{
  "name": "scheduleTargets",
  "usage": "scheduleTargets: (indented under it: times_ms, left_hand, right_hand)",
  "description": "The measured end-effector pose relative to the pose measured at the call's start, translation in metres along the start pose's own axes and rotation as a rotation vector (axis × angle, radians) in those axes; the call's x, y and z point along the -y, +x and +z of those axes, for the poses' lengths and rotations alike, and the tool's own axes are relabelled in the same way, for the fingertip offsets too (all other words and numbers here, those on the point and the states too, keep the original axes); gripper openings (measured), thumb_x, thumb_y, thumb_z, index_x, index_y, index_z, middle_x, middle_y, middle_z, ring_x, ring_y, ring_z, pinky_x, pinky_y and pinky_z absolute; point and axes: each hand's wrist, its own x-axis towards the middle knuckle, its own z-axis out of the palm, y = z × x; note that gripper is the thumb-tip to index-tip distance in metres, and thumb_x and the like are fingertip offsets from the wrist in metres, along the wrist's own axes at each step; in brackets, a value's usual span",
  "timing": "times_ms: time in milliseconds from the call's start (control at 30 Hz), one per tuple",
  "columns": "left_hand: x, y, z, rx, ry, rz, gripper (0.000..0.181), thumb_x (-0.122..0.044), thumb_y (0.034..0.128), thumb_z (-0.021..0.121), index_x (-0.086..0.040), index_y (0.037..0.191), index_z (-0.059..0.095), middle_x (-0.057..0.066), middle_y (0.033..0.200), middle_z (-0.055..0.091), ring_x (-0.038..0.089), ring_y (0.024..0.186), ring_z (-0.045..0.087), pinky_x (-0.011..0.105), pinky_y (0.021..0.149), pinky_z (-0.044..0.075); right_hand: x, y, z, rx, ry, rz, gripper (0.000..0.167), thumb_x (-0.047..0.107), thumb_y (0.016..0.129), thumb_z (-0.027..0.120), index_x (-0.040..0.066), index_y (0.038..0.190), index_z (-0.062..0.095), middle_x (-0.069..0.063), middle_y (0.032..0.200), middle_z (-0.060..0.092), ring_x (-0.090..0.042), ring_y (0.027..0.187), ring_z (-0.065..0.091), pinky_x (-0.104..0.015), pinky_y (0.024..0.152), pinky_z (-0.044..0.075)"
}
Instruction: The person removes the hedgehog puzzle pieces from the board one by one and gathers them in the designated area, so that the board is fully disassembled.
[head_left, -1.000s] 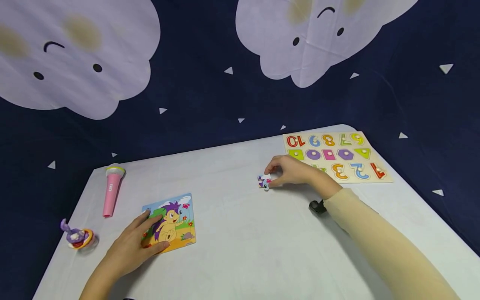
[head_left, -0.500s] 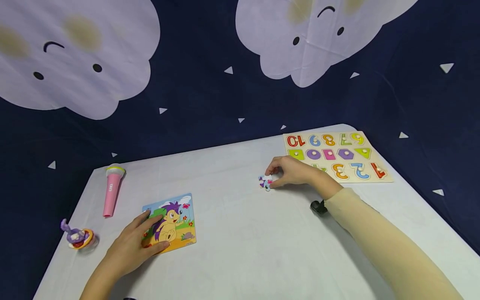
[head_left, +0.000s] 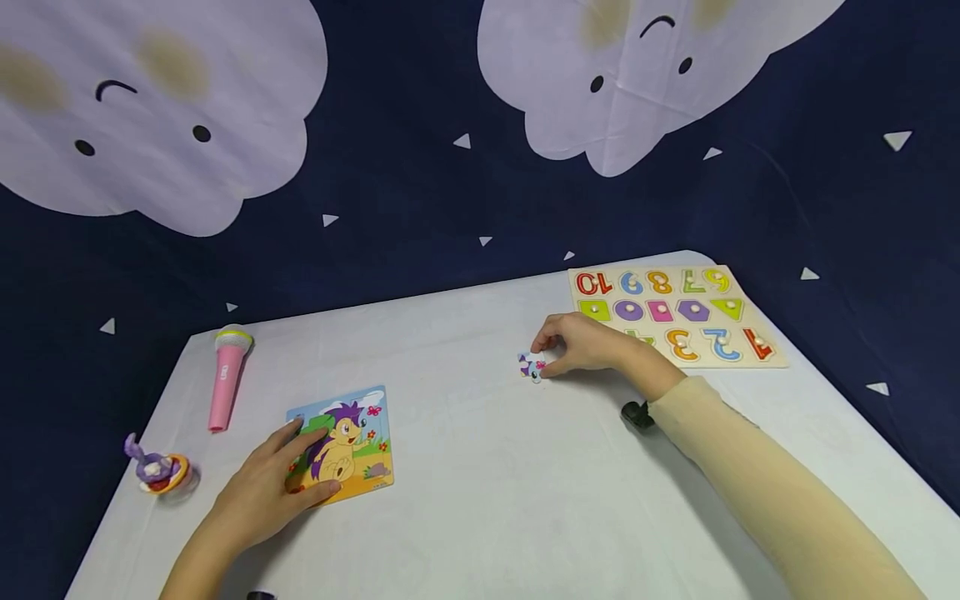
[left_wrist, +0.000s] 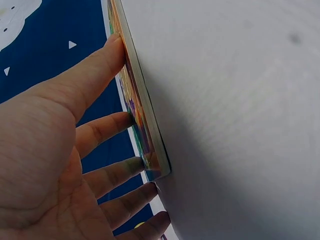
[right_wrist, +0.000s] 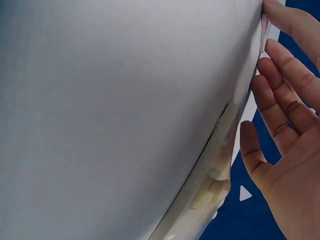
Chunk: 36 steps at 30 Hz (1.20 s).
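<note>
In the head view my left hand [head_left: 258,492] rests with spread fingers on a square picture puzzle [head_left: 371,454] showing a purple-haired hedgehog. Its thumb lies along the near edge, and the left wrist view shows fingertips touching the puzzle's face [left_wrist: 131,95]. Right of centre, my right hand [head_left: 581,340] pinches a small puzzle piece [head_left: 532,367] between thumb and index finger, low at the white tabletop. That piece carries purple, white and light blue print with a pink spot. From the right wrist, the piece [right_wrist: 265,32] appears edge-on between thumb and finger.
A wooden number-and-shape board [head_left: 678,310] lies at the back right, partly behind the right hand. On the left are a pink toy microphone [head_left: 225,379] and a small purple-topped toy [head_left: 161,471]. A dark blue curtain [head_left: 397,125] with clouds hangs behind the table.
The right hand and the small piece have shifted very slightly to the right. My left hand stays on the puzzle. The head view itself has moved a touch.
</note>
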Motion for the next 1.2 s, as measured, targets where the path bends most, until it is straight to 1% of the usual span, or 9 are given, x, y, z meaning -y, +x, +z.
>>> scheduleTargets:
  times_ms: [233,400,500,633,767,967,1067,1200]
  left_hand:
    - [-0.001,0.000,-0.002,0.002,-0.002,0.008,0.088,-0.063,0.0856,0.083,-0.012,0.153,0.058,0.034,0.164,0.040,0.064,0.142,0.044,0.083,0.107,0.042]
    - [-0.003,0.000,-0.001,0.003,-0.006,0.001,0.088,-0.064,0.0858,0.082,-0.013,0.153,0.059,0.034,0.164,0.040,0.065,0.142,0.045,0.084,0.106,0.043]
    - [-0.005,0.000,-0.001,-0.004,-0.019,0.000,0.085,-0.063,0.0861,0.083,-0.014,0.153,0.060,0.034,0.164,0.041,0.065,0.142,0.045,0.084,0.105,0.043]
    - [-0.008,0.000,0.000,-0.014,-0.034,0.009,0.083,-0.061,0.0870,0.083,-0.014,0.151,0.061,0.036,0.162,0.041,0.064,0.142,0.047,0.082,0.105,0.045]
    - [-0.011,0.001,0.000,-0.013,-0.034,0.007,0.083,-0.062,0.0868,0.083,-0.012,0.150,0.062,0.037,0.162,0.041,0.064,0.142,0.046,0.081,0.106,0.046]
    - [-0.014,0.003,0.001,-0.013,-0.033,0.006,0.083,-0.062,0.0864,0.083,-0.013,0.150,0.062,0.037,0.162,0.042,0.064,0.142,0.046,0.081,0.105,0.046]
    - [-0.014,0.003,0.001,-0.018,-0.030,0.006,0.083,-0.062,0.0858,0.084,-0.013,0.149,0.062,0.038,0.161,0.043,0.064,0.142,0.047,0.081,0.105,0.046]
    - [-0.015,0.002,0.000,-0.010,-0.011,-0.016,0.084,-0.063,0.0851,0.084,-0.012,0.148,0.062,0.038,0.159,0.044,0.064,0.141,0.047,0.081,0.105,0.046]
  right_hand:
    - [0.006,0.001,-0.003,0.012,-0.015,0.007,0.037,0.021,0.081,0.095,0.012,0.114,0.080,0.001,0.110,0.076,-0.017,0.103,0.068,-0.041,0.101,0.059]
    - [0.018,0.006,-0.005,0.019,-0.002,0.035,0.043,0.024,0.083,0.093,0.013,0.121,0.077,0.000,0.115,0.077,-0.019,0.108,0.069,-0.041,0.104,0.058]
    - [0.031,0.013,-0.005,0.019,-0.025,0.017,0.043,0.026,0.087,0.090,0.012,0.125,0.076,-0.004,0.117,0.076,-0.021,0.111,0.070,-0.042,0.105,0.057]
    - [0.053,0.023,0.000,0.021,-0.051,-0.052,0.041,0.026,0.092,0.086,0.009,0.127,0.075,-0.009,0.119,0.077,-0.023,0.112,0.071,-0.043,0.105,0.058]
    - [0.079,0.034,0.011,0.024,-0.063,-0.098,0.039,0.026,0.095,0.083,0.009,0.128,0.074,-0.010,0.120,0.077,-0.022,0.111,0.072,-0.042,0.104,0.058]
    - [0.116,0.054,0.036,0.056,-0.073,-0.124,0.039,0.028,0.097,0.082,0.010,0.131,0.073,-0.008,0.120,0.076,-0.021,0.111,0.070,-0.039,0.102,0.057]
    - [0.134,0.064,0.051,0.068,-0.051,-0.131,0.039,0.028,0.098,0.081,0.010,0.132,0.073,-0.007,0.118,0.075,-0.019,0.108,0.068,-0.035,0.100,0.057]
    - [0.159,0.075,0.072,0.088,-0.014,-0.156,0.042,0.029,0.098,0.081,0.010,0.134,0.073,-0.006,0.116,0.074,-0.016,0.104,0.065,-0.027,0.097,0.054]
